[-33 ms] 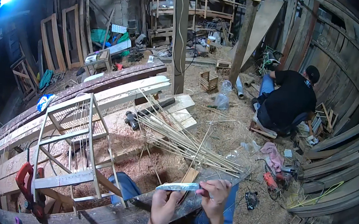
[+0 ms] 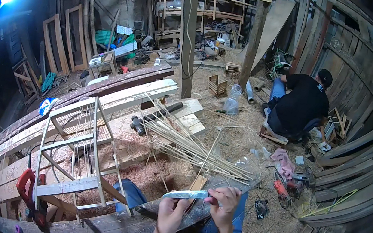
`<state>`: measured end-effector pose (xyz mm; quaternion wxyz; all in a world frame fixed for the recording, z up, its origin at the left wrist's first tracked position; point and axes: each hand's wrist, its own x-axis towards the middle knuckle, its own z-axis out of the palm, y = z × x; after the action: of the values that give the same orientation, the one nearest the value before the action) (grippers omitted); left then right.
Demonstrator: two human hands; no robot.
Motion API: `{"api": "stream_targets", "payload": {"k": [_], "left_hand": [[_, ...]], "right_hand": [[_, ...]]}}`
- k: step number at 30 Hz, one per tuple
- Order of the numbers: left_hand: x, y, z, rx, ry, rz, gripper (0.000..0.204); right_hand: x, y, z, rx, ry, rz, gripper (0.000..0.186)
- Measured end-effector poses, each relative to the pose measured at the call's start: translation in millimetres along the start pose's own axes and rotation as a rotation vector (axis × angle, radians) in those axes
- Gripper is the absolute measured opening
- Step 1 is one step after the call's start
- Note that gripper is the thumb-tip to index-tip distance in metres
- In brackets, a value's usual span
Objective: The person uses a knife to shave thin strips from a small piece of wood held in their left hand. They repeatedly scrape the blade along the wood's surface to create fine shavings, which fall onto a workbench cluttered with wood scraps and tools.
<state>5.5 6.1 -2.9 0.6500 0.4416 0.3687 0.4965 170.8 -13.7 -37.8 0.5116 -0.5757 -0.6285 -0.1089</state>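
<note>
Pale bar [image 2: 187,194] is pinched by the left hand [image 2: 170,214] and right hand [image 2: 223,205]; thin sticks [image 2: 194,148] lie beyond it, wooden frame [image 2: 67,185] to its left.

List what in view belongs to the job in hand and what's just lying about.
Likely in the job: flat pale strip, in the left hand and right hand; thin sticks beyond it; slatted wooden frame.
Apparently lying about: pink cloth, red power tool, plastic bag, on the floor.
</note>
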Motion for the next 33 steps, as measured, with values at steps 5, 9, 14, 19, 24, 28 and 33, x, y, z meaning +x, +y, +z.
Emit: {"api": "stream_targets", "payload": {"k": [5,9,14,19,24,28,33], "left_hand": [[-12,-7,-50,0.030,0.308,0.034,0.017],[-12,15,-47,0.040,0.260,-0.040,0.022],[6,-5,-6,-0.185,0.029,-0.109,0.019],[8,-18,-2,-0.216,-0.014,-0.117,0.019],[7,-19,3,-0.193,-0.005,-0.175,0.014],[4,-23,5,-0.131,-0.078,-0.073,0.012],[0,-23,8,-0.062,-0.117,0.064,0.011]], "right_hand": [[-23,87,-33,-0.332,0.422,0.513,0.004],[-22,68,-67,-0.282,0.308,0.460,0.009],[-2,8,-23,-0.051,0.121,0.263,0.018],[5,-14,-10,0.109,0.009,0.144,0.021],[6,-27,0,0.220,-0.153,0.120,0.020],[7,-27,-1,0.209,-0.125,0.146,0.022],[6,-20,-1,0.270,-0.092,0.125,0.024]]}}
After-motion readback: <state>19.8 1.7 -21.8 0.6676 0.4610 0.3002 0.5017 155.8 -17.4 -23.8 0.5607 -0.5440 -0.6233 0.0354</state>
